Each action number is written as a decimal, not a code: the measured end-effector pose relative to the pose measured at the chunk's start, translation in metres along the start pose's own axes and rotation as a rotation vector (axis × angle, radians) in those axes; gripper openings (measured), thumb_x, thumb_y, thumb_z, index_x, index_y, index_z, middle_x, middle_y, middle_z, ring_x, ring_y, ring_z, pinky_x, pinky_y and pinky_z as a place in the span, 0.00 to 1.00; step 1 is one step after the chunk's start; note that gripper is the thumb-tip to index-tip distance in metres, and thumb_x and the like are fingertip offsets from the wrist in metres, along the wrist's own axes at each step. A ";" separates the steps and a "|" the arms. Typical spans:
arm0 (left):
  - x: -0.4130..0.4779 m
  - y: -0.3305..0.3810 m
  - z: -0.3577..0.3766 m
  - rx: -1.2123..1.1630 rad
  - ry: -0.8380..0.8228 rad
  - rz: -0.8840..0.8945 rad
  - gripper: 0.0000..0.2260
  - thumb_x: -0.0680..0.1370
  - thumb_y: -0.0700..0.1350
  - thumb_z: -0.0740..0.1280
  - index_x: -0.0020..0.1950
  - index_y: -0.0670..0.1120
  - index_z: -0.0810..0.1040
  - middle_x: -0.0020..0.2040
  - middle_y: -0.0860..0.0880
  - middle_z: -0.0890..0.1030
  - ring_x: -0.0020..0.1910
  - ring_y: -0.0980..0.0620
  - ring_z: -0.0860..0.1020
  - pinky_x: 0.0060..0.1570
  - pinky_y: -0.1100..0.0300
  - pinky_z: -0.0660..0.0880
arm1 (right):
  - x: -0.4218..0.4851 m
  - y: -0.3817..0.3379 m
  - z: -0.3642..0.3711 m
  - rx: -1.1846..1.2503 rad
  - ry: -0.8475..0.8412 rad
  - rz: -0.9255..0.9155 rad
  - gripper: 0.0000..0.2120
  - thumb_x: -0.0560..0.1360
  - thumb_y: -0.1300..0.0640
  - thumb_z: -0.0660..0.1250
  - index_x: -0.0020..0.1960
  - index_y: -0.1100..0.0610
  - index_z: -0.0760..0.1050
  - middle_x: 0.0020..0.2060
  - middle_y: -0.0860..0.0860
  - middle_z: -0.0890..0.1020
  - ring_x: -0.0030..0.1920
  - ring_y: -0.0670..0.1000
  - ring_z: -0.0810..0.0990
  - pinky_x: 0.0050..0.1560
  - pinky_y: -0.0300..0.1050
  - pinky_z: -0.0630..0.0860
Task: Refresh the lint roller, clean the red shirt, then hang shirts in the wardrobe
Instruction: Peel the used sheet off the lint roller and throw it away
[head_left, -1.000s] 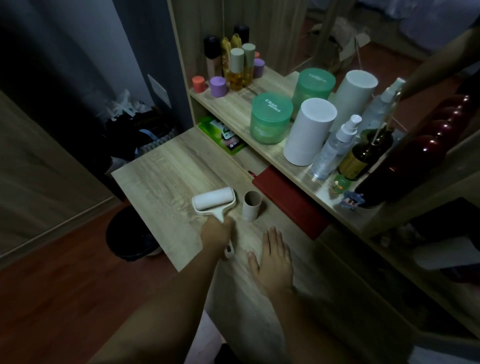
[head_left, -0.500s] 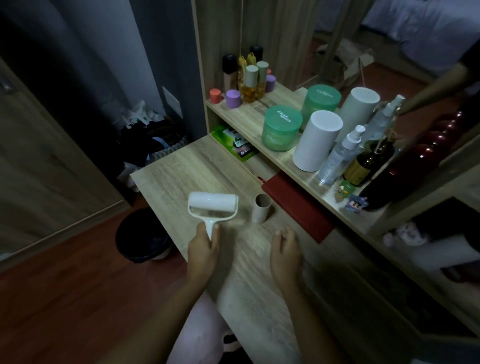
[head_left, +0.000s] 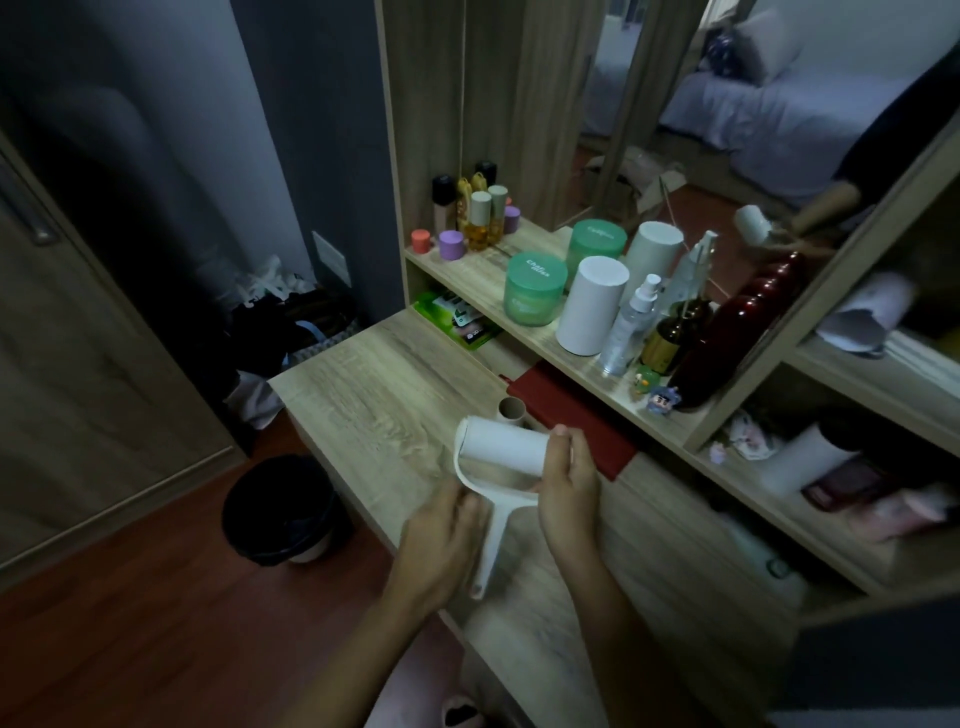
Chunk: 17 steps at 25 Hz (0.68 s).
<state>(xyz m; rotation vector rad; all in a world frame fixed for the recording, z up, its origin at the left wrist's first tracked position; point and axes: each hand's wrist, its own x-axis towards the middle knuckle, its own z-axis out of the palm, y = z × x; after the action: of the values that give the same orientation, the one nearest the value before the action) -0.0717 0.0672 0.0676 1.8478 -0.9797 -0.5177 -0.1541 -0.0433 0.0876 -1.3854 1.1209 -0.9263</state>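
Between the two hands, lifted just above the wooden desk (head_left: 363, 384), sits the lint roller (head_left: 498, 452); the left hand (head_left: 441, 540) is wrapped around the junction of its white frame and handle, fingers closed on it, while the right hand (head_left: 569, 483) pinches the near end of the white roll, thumb on top and fingertips curled under — a closed grip on the roll's edge. Just beyond the right fingertips stands an empty cardboard core (head_left: 511, 410), upright on the desk and touching nothing; further past it, a red flat object (head_left: 571, 421) lies tucked under the shelf edge — whether that is the shirt, I cannot tell. Down and to the left of the left hand, on the floor, stands a dark bin (head_left: 278, 509).

The step in hand looks like refreshing the roll; the task is barely begun. To do it well: keep the left hand firm on the frame so the roll cannot spin freely; let the right thumbnail find the sheet's cut edge rather than digging into the layers beneath; peel along the perforation in one slow pull; a torn strip would leave a ragged patch that picks up poorly. The spent sheet belongs in the bin.
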 end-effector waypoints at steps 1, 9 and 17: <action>0.007 0.002 -0.006 -0.098 0.098 -0.066 0.13 0.77 0.58 0.55 0.44 0.52 0.72 0.38 0.49 0.79 0.37 0.58 0.77 0.40 0.65 0.71 | -0.001 -0.002 -0.004 -0.015 -0.003 -0.019 0.09 0.79 0.50 0.55 0.47 0.50 0.72 0.43 0.47 0.78 0.47 0.52 0.79 0.46 0.51 0.78; 0.014 0.033 -0.040 -0.247 0.050 0.087 0.14 0.71 0.55 0.68 0.54 0.53 0.79 0.52 0.53 0.80 0.48 0.57 0.80 0.43 0.65 0.77 | -0.017 -0.016 -0.015 -0.077 0.026 -0.140 0.22 0.67 0.38 0.50 0.45 0.53 0.72 0.38 0.45 0.77 0.41 0.47 0.78 0.37 0.47 0.74; 0.006 0.043 -0.047 -0.285 0.063 0.086 0.14 0.66 0.59 0.69 0.48 0.56 0.75 0.47 0.54 0.78 0.43 0.57 0.79 0.37 0.65 0.76 | -0.021 -0.028 -0.017 -0.079 -0.012 -0.158 0.17 0.71 0.45 0.52 0.46 0.54 0.72 0.39 0.45 0.77 0.40 0.44 0.77 0.33 0.41 0.72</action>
<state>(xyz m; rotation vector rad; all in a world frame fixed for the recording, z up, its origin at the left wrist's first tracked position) -0.0532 0.0781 0.1277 1.5528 -0.8898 -0.5156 -0.1725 -0.0278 0.1190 -1.5597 1.0605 -0.9929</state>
